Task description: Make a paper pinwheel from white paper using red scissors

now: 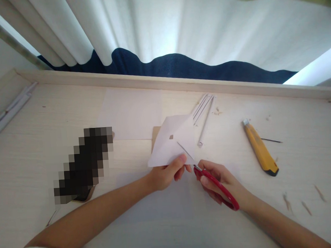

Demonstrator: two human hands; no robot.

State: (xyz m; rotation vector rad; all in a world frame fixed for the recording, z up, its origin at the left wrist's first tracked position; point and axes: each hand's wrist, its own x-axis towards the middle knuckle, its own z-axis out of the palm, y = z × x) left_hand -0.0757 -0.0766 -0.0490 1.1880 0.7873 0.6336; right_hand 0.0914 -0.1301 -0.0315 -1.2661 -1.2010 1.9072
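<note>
Paper (170, 150) pinched — scissors (219, 189) cutting in.

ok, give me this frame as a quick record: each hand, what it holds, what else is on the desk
left hand: pinches the near edge of the paper
right hand: grips the scissors, red handles, blades at the paper's near edge
paper: white, folded, small square hole or mark near its middle
knife: yellow, lies flat to the right of the hands, untouched
sheet: white, flat, beyond the paper
strips: thin, white, beyond the paper
desk: pale wood, raised far rim
</note>
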